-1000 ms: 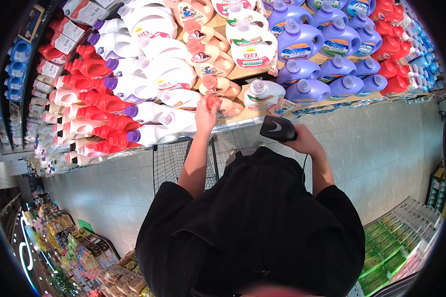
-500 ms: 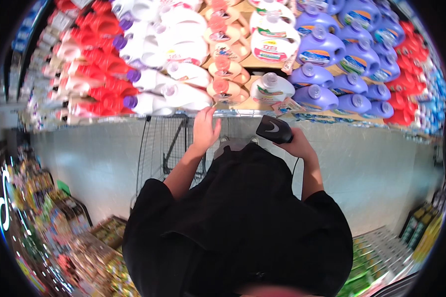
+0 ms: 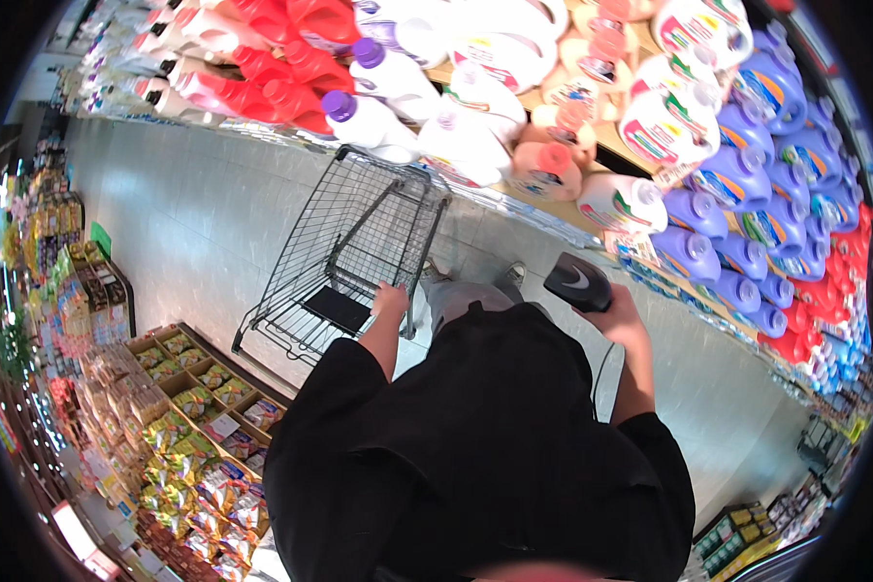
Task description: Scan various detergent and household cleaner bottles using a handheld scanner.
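Observation:
My left hand (image 3: 390,299) is closed on the near right side of a black wire shopping cart (image 3: 310,223), close to a dark flat panel (image 3: 337,308) in it. The cart's basket looks bare. My right hand (image 3: 623,320) grips a black, box-like object with a pale curved mark (image 3: 580,282), held out in front of me to the right. A thin dark cord (image 3: 601,373) hangs below that hand. Just beyond the object runs the shelf edge with bottles, among them a white jug (image 3: 623,204) and a purple jug (image 3: 687,254).
Detergent shelves slant across the front, with red bottles (image 3: 296,105), peach bottles (image 3: 545,167) and purple-capped white bottles (image 3: 369,126). Behind left stands a divided bin of packaged snacks (image 3: 199,383). Grey tiled floor (image 3: 194,213) lies between them. My shoes (image 3: 517,273) show below.
My view has turned, so the shelves now slant. My left hand has gone from the shelf edge to the cart, which shows more fully. The right hand keeps its black object.

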The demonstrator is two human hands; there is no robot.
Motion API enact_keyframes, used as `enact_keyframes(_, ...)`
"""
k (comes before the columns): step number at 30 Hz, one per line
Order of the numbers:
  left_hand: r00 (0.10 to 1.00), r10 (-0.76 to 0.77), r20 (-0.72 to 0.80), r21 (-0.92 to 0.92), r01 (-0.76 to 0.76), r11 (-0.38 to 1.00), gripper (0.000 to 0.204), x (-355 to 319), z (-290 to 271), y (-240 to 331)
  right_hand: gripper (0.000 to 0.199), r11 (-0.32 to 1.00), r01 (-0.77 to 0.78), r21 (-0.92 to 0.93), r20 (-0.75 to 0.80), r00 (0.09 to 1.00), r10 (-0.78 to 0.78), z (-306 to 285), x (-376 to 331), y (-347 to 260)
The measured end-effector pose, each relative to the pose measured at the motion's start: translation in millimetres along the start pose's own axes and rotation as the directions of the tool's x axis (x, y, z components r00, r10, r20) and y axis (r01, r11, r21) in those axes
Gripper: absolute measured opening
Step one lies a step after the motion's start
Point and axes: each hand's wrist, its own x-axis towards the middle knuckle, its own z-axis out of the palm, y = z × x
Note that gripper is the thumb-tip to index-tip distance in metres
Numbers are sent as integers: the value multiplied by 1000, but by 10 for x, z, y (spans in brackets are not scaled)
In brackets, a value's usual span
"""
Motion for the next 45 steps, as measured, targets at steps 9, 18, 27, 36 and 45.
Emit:
enact_keyframes(9, 956, 292, -22, -72, -293, 954, 52, 328, 65, -346, 41, 1000, -15, -27, 132, 991, 18, 781, 312, -623)
enact_keyframes(18, 957, 289, -25, -80, -291, 953, 40, 550, -121, -741, 43, 990, 75, -122, 197, 979, -50, 1530, 716, -1252)
enact_keyframes(27, 951, 309, -9, -59, -309, 949, 39, 979, -328, -1213, 40, 987, 75, -140, 310, 950, -28, 2161, 1029, -1611)
enact_keyframes(36, 969, 218, -120, -159, -236, 959, 61, 1194, -707, -1585, 36, 956, 133, -262, 363, 931, -30, 2577, 1271, -1887)
enact_keyframes(45, 959, -102, -263, -256, 33, 966, 46, 955, -762, -2000, 37, 950, 219, -225, 427, 898, -106, 2968, 1563, -2085)
